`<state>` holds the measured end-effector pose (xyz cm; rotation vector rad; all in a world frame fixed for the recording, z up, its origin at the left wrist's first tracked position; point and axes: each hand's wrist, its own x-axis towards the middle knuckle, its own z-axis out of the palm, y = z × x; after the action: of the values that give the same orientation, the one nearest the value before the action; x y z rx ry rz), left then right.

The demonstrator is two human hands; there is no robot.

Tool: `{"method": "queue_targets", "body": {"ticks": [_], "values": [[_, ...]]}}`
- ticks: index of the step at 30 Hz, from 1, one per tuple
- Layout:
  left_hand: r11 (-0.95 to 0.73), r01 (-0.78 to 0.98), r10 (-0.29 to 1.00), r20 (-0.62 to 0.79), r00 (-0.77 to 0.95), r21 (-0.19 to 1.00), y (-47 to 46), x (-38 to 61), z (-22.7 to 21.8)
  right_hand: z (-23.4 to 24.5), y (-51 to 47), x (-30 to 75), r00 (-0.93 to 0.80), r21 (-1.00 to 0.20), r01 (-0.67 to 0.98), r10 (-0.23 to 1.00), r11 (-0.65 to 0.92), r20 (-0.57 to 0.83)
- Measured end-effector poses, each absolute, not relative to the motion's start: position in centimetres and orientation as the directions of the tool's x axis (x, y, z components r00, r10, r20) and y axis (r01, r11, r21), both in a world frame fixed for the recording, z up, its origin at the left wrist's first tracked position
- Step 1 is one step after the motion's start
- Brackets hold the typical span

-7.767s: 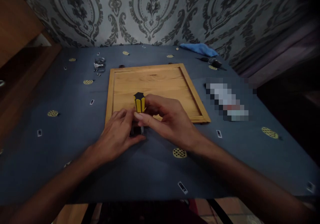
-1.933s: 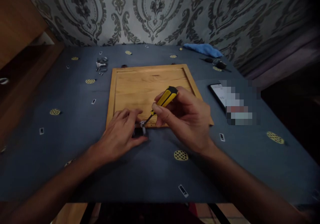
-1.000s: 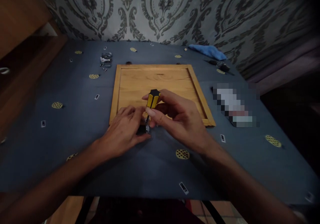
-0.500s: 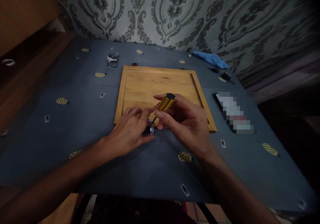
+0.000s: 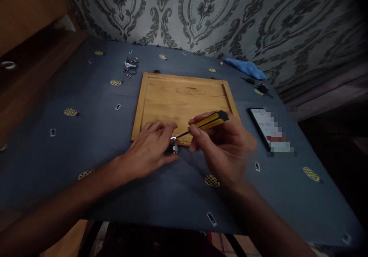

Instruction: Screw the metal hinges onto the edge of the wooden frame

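My right hand grips a yellow and black screwdriver, tilted low, with its tip on a small metal hinge. The hinge sits at the near edge of a wooden panel that lies flat on the blue cloth. My left hand rests on the cloth with its fingers pressed on the hinge and the panel's near edge, holding the hinge in place. Part of the hinge is hidden under my left fingers.
A phone lies right of the panel. More metal hinges and screws lie at the back left. A blue rag and a dark tool sit at the back right. A wooden cabinet stands on the left.
The screwdriver handle has swung down and to the right, from near upright to a low slant, with its tip still on the hinge. My left hand stays put. The view has shifted slightly.
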<state>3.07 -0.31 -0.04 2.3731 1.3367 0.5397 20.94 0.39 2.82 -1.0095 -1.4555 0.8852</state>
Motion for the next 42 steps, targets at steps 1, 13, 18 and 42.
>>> {"method": "queue_targets", "body": {"ticks": [1,13,18,42], "values": [[-0.480,0.731,0.868,0.146,0.474,0.484,-0.3,3.1,0.0,2.9,0.4,21.1,-0.009,-0.929,0.106,0.935,0.354,0.355],[-0.471,0.744,0.876,0.150,0.459,0.474,-0.4,3.1,-0.1,2.5,0.6,21.3,-0.065,-0.931,0.138,0.941,0.338,0.332],[-0.473,0.730,0.872,0.142,0.469,0.493,-0.3,3.1,0.0,2.7,0.5,21.3,-0.079,-0.939,0.100,0.943,0.330,0.323],[-0.490,0.716,0.861,0.148,0.487,0.497,-0.3,3.1,-0.2,4.1,1.2,21.7,-0.205,-0.920,0.211,0.935,0.331,0.290]]}}
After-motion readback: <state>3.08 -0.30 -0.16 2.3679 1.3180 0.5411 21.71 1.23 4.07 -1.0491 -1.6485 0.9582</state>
